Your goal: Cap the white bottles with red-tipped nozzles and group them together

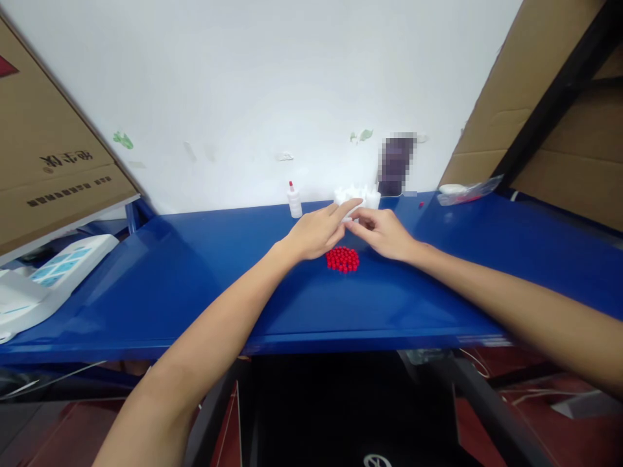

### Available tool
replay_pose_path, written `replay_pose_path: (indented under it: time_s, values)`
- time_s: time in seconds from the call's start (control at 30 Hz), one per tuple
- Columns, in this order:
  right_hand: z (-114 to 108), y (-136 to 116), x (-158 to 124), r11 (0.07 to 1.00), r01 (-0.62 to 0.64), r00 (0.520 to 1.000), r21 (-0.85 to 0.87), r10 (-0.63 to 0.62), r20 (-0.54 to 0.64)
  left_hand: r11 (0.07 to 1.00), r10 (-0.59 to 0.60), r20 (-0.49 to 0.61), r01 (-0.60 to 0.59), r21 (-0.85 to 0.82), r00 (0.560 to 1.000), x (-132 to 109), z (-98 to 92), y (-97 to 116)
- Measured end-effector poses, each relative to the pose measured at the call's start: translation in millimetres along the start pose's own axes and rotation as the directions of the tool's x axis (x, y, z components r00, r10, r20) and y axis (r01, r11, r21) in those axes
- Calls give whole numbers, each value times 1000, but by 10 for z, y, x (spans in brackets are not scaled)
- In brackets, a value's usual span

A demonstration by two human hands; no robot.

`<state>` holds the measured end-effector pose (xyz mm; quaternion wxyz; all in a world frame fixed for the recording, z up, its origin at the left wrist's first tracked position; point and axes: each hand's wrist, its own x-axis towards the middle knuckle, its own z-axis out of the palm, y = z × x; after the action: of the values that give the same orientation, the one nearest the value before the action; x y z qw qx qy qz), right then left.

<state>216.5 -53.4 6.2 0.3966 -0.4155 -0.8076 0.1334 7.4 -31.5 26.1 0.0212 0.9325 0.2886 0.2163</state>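
A small heap of red beads (pixel 342 259) lies on the blue table (pixel 195 285), just in front of my hands. My left hand (pixel 317 231) and my right hand (pixel 384 233) meet above the heap, fingertips pinched together on a small white piece (pixel 351 218) that is mostly hidden between them. Behind the fingers stand several white plastic pieces (pixel 357 194) in a cluster near the wall.
A small white bottle with a red tip (pixel 294 200) stands left of the cluster. A clear plastic bag (pixel 466 191) and one stray red bead (pixel 421 205) lie at the back right. A white device (pixel 43 282) sits at the table's left end. Cardboard boxes (pixel 43 143) flank both sides.
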Motion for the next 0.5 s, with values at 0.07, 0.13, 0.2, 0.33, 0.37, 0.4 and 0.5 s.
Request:
replay_pose_path:
  time_s: [0.07, 0.13, 0.2, 0.33, 0.37, 0.4, 0.5]
  values:
    - [5, -20, 0, 1000, 28, 999, -5, -28, -17, 1000, 22, -4, -22, 0, 1000, 2, 13, 10]
    - [-8, -17, 14, 998, 64, 998, -16, -64, -26, 998, 57, -30, -57, -24, 998, 4, 39, -17]
    - [-62, 42, 48, 996, 69, 993, -54, -74, -95, 992, 84, -105, -93, -83, 991, 7, 69, -78]
    - [-312, 339, 136, 980, -87, 916, -180, 8, -401, 979, -78, -282, 20, -205, 956, 8, 95, -263]
    - [-383, 424, 151, 965, -148, 902, -218, 41, -430, 974, -134, -278, 75, -213, 951, 4, 94, -310]
    - [-444, 500, 160, 946, -210, 898, -248, 86, -432, 971, -171, -259, 117, -210, 951, 0, 92, -351]
    - [-527, 633, 166, 891, -329, 900, -313, 195, -391, 964, -235, -232, 195, -181, 944, -15, 96, -430]
